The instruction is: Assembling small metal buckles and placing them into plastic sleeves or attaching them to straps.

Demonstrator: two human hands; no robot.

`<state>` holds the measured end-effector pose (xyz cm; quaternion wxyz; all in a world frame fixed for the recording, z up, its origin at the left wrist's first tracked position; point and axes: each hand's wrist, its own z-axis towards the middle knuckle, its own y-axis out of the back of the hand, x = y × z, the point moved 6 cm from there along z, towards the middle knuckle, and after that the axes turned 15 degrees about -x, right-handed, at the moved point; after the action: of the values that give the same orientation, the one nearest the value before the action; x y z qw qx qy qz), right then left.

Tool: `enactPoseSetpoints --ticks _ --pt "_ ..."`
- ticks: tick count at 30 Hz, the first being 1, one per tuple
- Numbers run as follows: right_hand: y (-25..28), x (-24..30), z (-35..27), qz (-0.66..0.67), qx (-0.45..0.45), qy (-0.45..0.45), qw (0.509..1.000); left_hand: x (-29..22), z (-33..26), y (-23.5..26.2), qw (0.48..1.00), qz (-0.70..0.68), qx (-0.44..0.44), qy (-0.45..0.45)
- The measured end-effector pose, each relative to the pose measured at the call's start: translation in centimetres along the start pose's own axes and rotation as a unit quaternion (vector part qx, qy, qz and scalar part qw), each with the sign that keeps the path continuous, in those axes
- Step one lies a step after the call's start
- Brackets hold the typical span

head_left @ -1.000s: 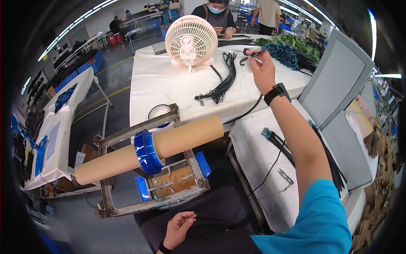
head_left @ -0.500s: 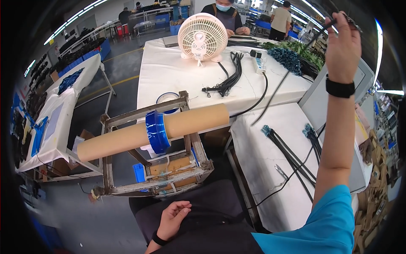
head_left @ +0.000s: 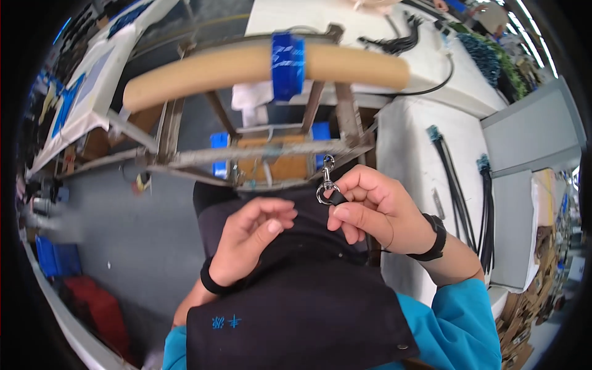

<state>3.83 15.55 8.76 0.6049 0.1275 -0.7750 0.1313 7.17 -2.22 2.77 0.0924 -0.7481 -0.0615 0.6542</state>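
Note:
In front of my dark apron (head_left: 290, 296), my right hand (head_left: 385, 213) pinches the end of a black strap (head_left: 337, 197) between thumb and fingers. A silver metal ring and swivel snap hook (head_left: 327, 169) stick up from that strap end. Most of the strap is hidden by the hand. To the left, my left hand (head_left: 250, 237) is empty, its fingers bent and the thumb apart from them. It does not touch the hook, and its fingertips are slightly blurred.
Ahead, a cardboard tube (head_left: 209, 73) wrapped midway with blue film (head_left: 288, 66) lies across a worn metal frame (head_left: 169, 132). On the white-covered table (head_left: 401, 142) at right lie bundles of black straps (head_left: 454, 179). A blue bin (head_left: 57, 256) stands on the floor at left.
My right hand has come down from high at the right, bringing the strap with its hook before my apron. My left hand has risen toward it. The view has tilted down.

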Motion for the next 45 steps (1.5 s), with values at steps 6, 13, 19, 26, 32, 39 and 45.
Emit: enactPoseSetpoints --ticks 6,13,19,26,32,39,45 --pt "-4.0 -2.9 1.0 -0.017 0.049 0.017 0.998 -1.5 -0.2 0.2 0.997 -0.074 0.032 0.006" --pt "-5.4 -5.3 1.0 -0.017 0.033 0.014 0.999 0.4 0.1 2.3 0.987 -0.147 -0.060 -0.016" --pt "0.1 -12.7 -2.8 -0.135 0.051 -0.028 0.989 -2.3 -0.8 8.5 0.944 -0.278 -0.173 -0.050" --pt "0.9 -6.2 -1.5 -0.532 -0.027 0.217 0.818 -1.0 -0.9 6.8 0.960 -0.226 -0.165 -0.007" --pt "-7.8 -2.1 2.3 -0.116 0.023 0.255 0.960 0.5 -1.4 4.4 0.962 -0.221 -0.152 0.046" --pt "-8.6 -4.6 2.7 -0.146 -0.073 0.290 0.943 1.0 -2.4 5.3 0.965 -0.170 -0.193 0.039" --pt "-6.6 -6.4 2.1 -0.123 -0.120 0.219 0.961 2.7 -1.8 4.1 0.967 -0.184 -0.164 0.064"
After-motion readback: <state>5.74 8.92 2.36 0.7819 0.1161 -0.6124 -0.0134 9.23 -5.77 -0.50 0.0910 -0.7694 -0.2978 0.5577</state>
